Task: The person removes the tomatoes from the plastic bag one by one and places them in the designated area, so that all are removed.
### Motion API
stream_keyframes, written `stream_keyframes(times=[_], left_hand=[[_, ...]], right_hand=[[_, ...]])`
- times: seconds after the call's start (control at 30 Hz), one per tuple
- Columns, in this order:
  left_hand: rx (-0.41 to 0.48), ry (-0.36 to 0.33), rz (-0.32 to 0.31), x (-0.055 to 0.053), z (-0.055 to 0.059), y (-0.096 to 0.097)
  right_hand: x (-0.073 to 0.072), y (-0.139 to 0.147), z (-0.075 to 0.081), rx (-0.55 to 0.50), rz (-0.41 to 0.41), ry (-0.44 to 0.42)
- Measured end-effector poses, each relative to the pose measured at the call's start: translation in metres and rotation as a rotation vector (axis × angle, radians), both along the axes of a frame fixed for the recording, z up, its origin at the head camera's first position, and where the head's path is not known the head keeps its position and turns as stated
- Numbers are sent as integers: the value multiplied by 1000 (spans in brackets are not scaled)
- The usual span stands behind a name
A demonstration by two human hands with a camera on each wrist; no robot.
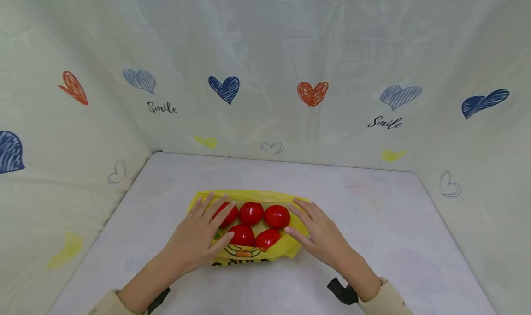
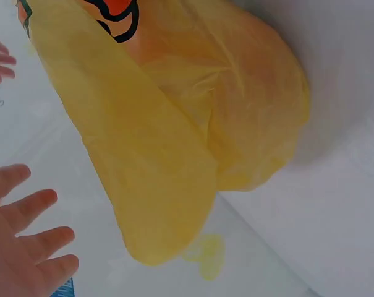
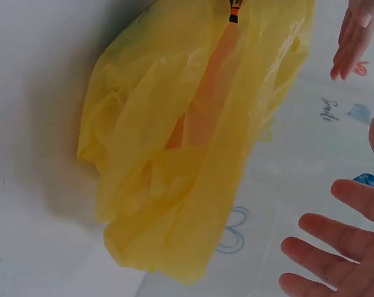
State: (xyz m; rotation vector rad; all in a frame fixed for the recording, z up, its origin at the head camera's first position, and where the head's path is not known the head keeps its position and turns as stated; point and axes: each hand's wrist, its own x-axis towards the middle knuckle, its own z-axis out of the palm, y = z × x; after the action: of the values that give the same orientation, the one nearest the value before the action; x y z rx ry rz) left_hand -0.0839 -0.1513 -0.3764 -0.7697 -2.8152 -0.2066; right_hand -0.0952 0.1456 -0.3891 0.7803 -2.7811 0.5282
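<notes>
A yellow plastic bag lies with its mouth spread wide on the table. Several glossy red, tomato-like rounded items sit inside it, and a bit of green shows near its left end. Over the bag's left side is my left hand, fingers spread and holding nothing. My right hand is at the right edge, its fingers extended and apart. Both wrist views show the bag's crinkled outer side with the spread fingers off to one side; whether any fingertip touches the plastic, I cannot tell.
The white tabletop extends around the bag on every side. A pale curtain printed with hearts and "Smile" lettering rises behind the table and along both sides. Black straps sit at the wrists, beside beige sleeves.
</notes>
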Motion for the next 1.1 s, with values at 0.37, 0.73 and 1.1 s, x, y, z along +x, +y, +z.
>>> stream_keyframes(times=[0.37, 0.73, 1.1], left_hand=[[49, -18, 63, 2, 2, -6], [110, -9, 123, 4, 0, -15], [242, -80, 225, 9, -5, -22]], right_hand=[[-2, -25, -10, -156, -45, -198], [-7, -37, -24, -247, -10, -291], [-2, -40, -37, -231, -30, -355]])
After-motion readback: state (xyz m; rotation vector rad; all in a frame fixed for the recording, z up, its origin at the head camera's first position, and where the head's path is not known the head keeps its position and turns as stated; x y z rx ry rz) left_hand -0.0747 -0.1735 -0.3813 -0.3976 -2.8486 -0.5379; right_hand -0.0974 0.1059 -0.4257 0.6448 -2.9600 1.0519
